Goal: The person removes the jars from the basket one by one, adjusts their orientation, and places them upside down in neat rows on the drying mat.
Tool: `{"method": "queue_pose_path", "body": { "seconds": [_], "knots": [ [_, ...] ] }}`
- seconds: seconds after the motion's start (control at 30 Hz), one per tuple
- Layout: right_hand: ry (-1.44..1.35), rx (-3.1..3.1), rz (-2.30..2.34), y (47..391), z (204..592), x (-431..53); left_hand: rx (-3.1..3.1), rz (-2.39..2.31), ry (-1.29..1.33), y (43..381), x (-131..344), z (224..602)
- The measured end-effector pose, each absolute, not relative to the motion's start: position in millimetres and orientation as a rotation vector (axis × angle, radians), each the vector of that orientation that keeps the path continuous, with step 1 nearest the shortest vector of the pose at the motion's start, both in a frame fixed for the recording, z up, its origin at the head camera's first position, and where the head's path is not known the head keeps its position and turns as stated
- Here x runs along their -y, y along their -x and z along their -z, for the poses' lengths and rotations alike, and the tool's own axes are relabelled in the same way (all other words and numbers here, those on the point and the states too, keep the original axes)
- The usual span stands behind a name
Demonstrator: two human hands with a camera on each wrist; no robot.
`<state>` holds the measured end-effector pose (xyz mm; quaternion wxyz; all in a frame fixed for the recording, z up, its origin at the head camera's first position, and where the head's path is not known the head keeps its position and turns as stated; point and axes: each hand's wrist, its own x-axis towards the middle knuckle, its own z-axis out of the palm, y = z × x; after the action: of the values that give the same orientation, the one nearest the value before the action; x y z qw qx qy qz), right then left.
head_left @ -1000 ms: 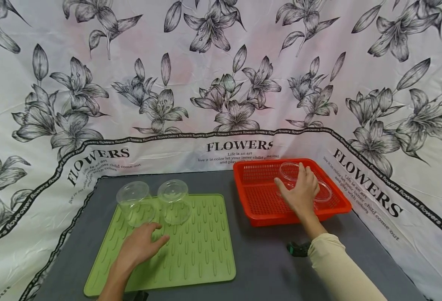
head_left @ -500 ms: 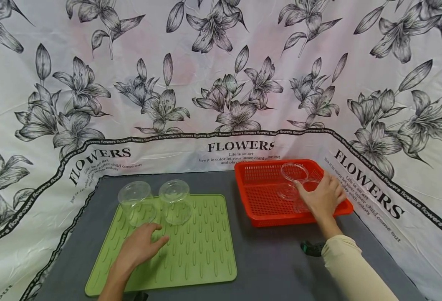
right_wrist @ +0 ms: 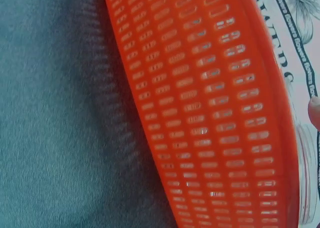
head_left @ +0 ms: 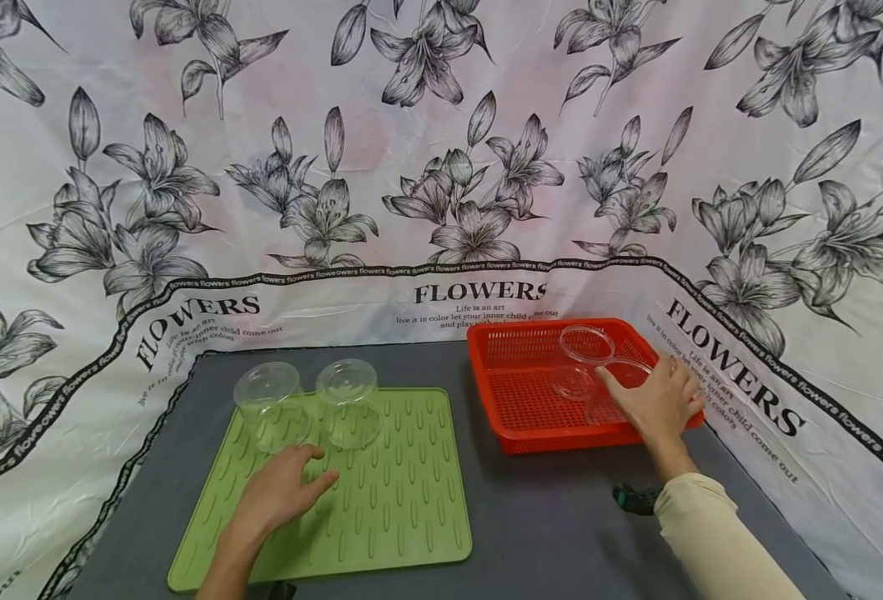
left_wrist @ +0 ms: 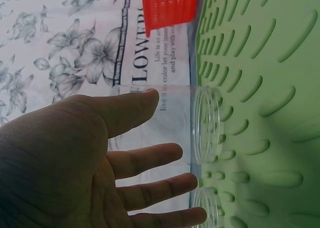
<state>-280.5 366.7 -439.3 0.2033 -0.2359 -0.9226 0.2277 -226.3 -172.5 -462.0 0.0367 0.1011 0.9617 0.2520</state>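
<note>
My left hand [head_left: 279, 492] hovers over the green ridged mat [head_left: 403, 500], thumb and fingers spread, holding nothing. Just beyond it, two clear plastic jars [head_left: 348, 417] stand on the mat's far left part; in the left wrist view a clear jar [left_wrist: 207, 125] shows behind my fingers. My right hand [head_left: 659, 404] reaches over the right side of the red basket [head_left: 516, 437], thumb spread wide from the fingers. Beside its thumb is a clear jar [head_left: 624, 371]; whether they touch is unclear. Another clear jar [head_left: 574, 383] stands farther left in the basket.
A grey tabletop [head_left: 534, 533] lies under the mat and basket. White flower-printed cloth [head_left: 479, 217] hangs behind and along both sides. A dark strap-like piece [head_left: 634, 498] shows at my right wrist.
My right hand has moved right across the basket, uncovering the jars inside it. The left hand and the jars on the mat stay put.
</note>
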Motion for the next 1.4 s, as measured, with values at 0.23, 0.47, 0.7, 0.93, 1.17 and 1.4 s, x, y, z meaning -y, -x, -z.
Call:
{"method": "queue_pose_path", "body": {
  "seconds": [0.23, 0.47, 0.7, 0.93, 1.17, 1.4],
  "knots": [
    [0.732, 2.673, -0.633, 278, 440, -371, -2.958, -0.768, -0.315, 227, 172, 462],
    [0.755, 2.751, -0.604, 278, 438, -375, -2.953, -0.789, -0.317, 225, 171, 461],
    [0.757, 2.783, -0.618, 276, 441, -379, -2.937, -0.806, -0.31, 225, 171, 461],
    [0.736, 2.782, -0.643, 275, 443, -381, -2.93, -0.8, -0.3, 223, 172, 462],
    [0.727, 2.777, -0.668, 276, 443, -381, -2.937, -0.794, -0.291, 222, 172, 462],
    [0.727, 2.753, -0.743, 273, 439, -380, -2.927, -0.787, -0.286, 223, 173, 464]
  ]
}}
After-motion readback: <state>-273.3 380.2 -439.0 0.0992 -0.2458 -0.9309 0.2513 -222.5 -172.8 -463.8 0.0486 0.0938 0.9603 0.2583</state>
